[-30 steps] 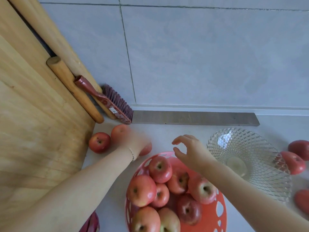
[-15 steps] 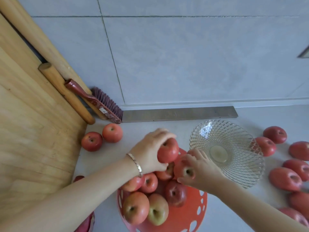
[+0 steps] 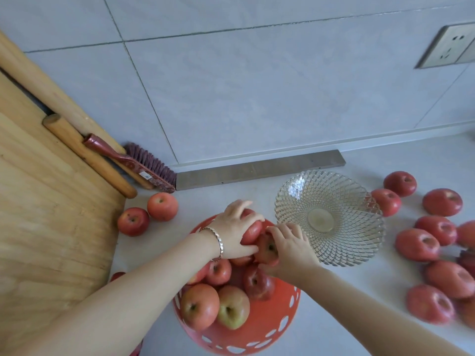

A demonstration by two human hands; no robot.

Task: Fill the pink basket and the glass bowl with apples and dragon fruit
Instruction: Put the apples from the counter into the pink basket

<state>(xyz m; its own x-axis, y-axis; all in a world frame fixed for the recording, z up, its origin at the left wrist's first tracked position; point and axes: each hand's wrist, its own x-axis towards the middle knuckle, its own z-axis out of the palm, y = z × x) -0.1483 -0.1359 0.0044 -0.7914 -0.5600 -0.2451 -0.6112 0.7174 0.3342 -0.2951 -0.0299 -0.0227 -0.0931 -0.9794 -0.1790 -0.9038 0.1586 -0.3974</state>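
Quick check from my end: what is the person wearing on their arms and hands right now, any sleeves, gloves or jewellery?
Both forearms are bare as far as the frame shows: no sleeves and no gloves. The left hand has a thin silver-coloured bracelet around its wrist, with a faceted or linked look. The right hand and its wrist show nothing worn. No rings can be made out on either hand.

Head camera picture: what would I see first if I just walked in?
First, the pink basket at the bottom middle, heaped with red apples, with the left hand and the right hand each pressing an apple onto the pile. Just right of it stands the empty glass bowl, and past that loose apples lie scattered on the white counter. Two more apples sit at the left beside the wooden board.
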